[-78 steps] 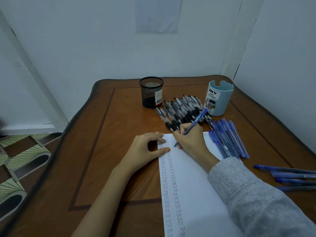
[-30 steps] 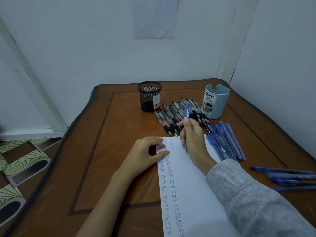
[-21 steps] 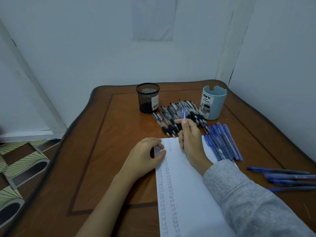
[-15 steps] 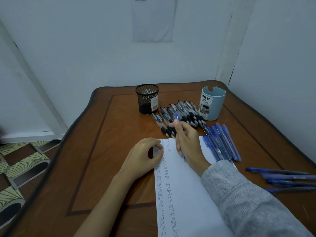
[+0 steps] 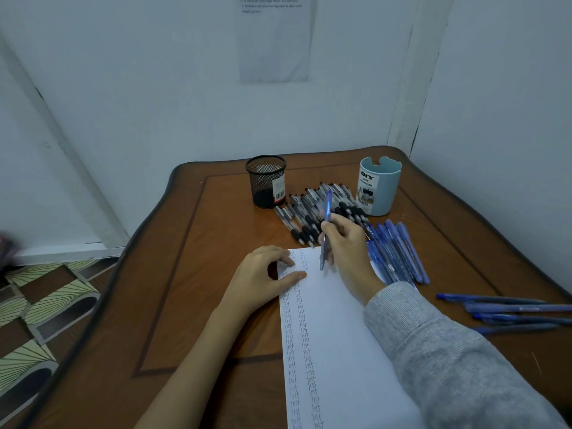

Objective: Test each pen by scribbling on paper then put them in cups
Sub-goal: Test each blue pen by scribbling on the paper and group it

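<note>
Green-and-brown patterned floor tiles (image 5: 37,305) are seen at the lower left of the frame, beside the edge of a brown wooden tabletop (image 5: 192,274) with a dark inlaid border. Left of centre, the left hand (image 5: 260,280) is laid on the upper left corner of a white sheet of paper (image 5: 334,351). Its thumb is pressed flat on the sheet, its fingers are bent, and nothing is held in it. Two columns of small handwritten words are carried down the sheet's left side.

Above that hand, a black wire-mesh cup (image 5: 266,181) is stood upright. Just to its right, a heap of clear pens with black grips (image 5: 309,212) is spread on the tabletop. At the centre, a translucent blue pen (image 5: 327,209) is gripped by the right hand (image 5: 348,246), with the fingers curled round its barrel. The pen is held nearly upright in the frame, tip down over the top of the sheet. Whether the tip touches the paper cannot be told.

Right of the heap, a light blue plastic cup (image 5: 380,187) with a printed label is stood upright. Below it, a row of opaque blue pens (image 5: 399,252) is laid side by side, just beside the right hand. A grey knitted sleeve (image 5: 464,366) is seen at the lower right. Four more blue pens (image 5: 510,311) are laid near the right edge, well apart from the row.
</note>
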